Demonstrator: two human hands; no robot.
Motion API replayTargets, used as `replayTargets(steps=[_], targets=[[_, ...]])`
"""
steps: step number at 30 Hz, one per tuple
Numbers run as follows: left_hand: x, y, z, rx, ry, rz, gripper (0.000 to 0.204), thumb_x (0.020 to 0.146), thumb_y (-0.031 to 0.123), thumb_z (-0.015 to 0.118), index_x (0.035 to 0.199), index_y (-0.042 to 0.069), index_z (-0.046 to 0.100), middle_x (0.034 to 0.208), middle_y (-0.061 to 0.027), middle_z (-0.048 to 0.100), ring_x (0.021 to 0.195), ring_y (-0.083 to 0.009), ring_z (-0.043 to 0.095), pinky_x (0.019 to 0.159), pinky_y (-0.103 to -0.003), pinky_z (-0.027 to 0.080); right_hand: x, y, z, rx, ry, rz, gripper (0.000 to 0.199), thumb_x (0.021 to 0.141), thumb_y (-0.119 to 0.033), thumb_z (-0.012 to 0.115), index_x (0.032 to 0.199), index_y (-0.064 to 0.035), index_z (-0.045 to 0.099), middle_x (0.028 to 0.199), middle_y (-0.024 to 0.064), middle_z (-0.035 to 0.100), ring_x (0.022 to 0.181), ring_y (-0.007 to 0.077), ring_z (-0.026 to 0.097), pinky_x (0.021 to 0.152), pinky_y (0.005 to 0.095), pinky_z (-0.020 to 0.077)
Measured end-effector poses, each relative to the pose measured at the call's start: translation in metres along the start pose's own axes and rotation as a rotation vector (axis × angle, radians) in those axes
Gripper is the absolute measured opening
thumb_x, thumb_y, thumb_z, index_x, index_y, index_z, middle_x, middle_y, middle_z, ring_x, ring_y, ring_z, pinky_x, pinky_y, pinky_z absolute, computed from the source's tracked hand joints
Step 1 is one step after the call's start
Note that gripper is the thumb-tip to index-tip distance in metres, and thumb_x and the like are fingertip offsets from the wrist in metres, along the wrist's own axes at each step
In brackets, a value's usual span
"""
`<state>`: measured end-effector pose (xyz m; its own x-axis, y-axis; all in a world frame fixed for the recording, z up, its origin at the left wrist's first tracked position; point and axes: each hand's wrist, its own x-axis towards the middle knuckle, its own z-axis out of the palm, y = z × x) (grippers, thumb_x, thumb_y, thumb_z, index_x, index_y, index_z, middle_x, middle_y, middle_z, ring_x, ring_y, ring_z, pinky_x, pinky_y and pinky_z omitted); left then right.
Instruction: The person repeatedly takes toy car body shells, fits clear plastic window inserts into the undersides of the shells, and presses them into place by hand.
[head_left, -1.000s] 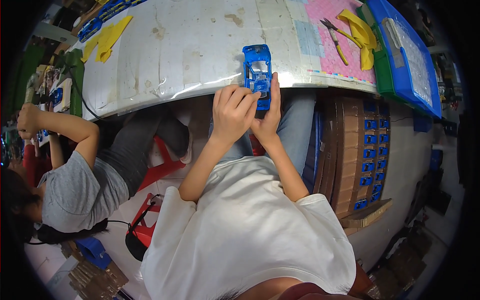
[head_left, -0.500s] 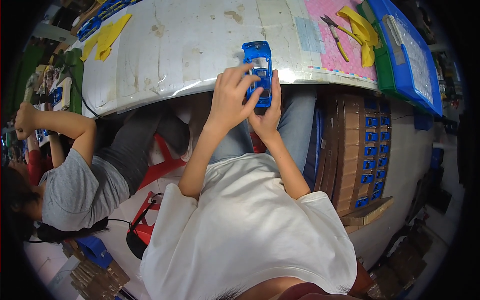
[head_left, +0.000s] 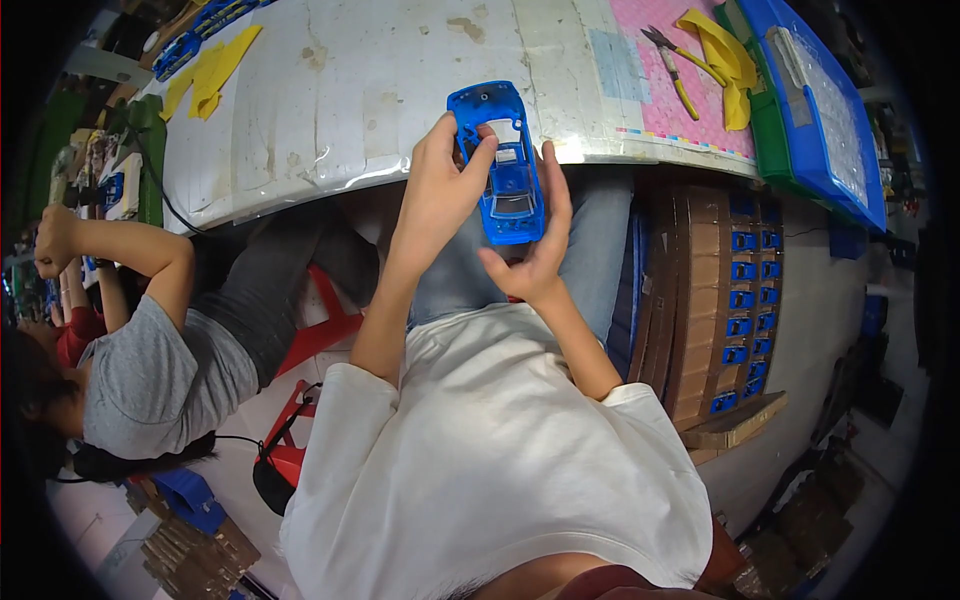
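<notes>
Broadly, a pale worn surface [head_left: 330, 90] across the top, edge bending with the lens. At right on it, a blue tray [head_left: 830, 120] beside a green bin [head_left: 775, 140], then a pink mat [head_left: 650, 80] carrying yellow pieces [head_left: 725, 60] and pliers [head_left: 675, 65]. More yellow pieces [head_left: 215, 70] at far left. Below the right end, stacked cartons [head_left: 695, 300] with rows of small blue parts [head_left: 745, 300]. To the left, a co-worker in a grey shirt [head_left: 150, 375], seated by a red stool [head_left: 320, 320], one arm raised.

Held over the near edge of the surface, above the lap: a blue toy car shell [head_left: 505, 165], hollow side up, front end over the surface, rear end off it. Left hand [head_left: 440, 190] curled around the shell's left side, thumb and forefinger pinched on a small clear insert near the middle. Right hand [head_left: 535, 250] cupping the shell from below and right, fingers up along its right flank, thumb at the rear end. Both closed on the shell, neither spread wide.
</notes>
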<state>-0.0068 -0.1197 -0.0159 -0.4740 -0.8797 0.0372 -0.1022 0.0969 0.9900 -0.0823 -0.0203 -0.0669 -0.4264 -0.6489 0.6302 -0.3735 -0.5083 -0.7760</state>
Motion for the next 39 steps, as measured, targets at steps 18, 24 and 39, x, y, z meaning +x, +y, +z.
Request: replayTargets(steps=[18, 24, 39], targets=[[-0.016, 0.001, 0.008, 0.016, -0.052, 0.090, 0.017, 0.083, 0.005, 0.057, 0.097, -0.001, 0.052, 0.085, -0.0060, 0.059, 0.071, -0.0092, 0.055, 0.059, -0.023, 0.045, 0.047, -0.041, -0.018, 0.040, -0.110, 0.700, 0.014, 0.089, -0.008, 0.047, 0.095, 0.0044, 0.048, 0.073, 0.0094, 0.059, 0.063, 0.0088, 0.053, 0.057, 0.0240, 0.0437], [-0.016, 0.001, 0.007, 0.158, -0.141, 0.042, 0.023, 0.080, 0.005, 0.061, 0.099, 0.000, 0.050, 0.091, -0.0068, 0.057, 0.076, -0.0106, 0.055, 0.061, -0.024, 0.047, 0.045, -0.039, -0.026, 0.018, -0.085, 0.697, 0.013, 0.090, -0.007, 0.044, 0.094, 0.0045, 0.048, 0.073, 0.0096, 0.059, 0.063, 0.0089, 0.054, 0.058, 0.0244, 0.0442], [-0.019, 0.003, 0.020, -0.373, -0.132, -0.049, 0.030, 0.075, 0.003, 0.060, 0.103, 0.001, 0.053, 0.096, -0.0059, 0.057, 0.085, -0.0125, 0.051, 0.075, -0.027, 0.045, 0.041, -0.035, -0.034, -0.022, -0.058, 0.677, 0.013, 0.086, -0.007, 0.047, 0.093, 0.0036, 0.049, 0.067, 0.0095, 0.054, 0.059, 0.0097, 0.048, 0.054, 0.0264, 0.0402]])
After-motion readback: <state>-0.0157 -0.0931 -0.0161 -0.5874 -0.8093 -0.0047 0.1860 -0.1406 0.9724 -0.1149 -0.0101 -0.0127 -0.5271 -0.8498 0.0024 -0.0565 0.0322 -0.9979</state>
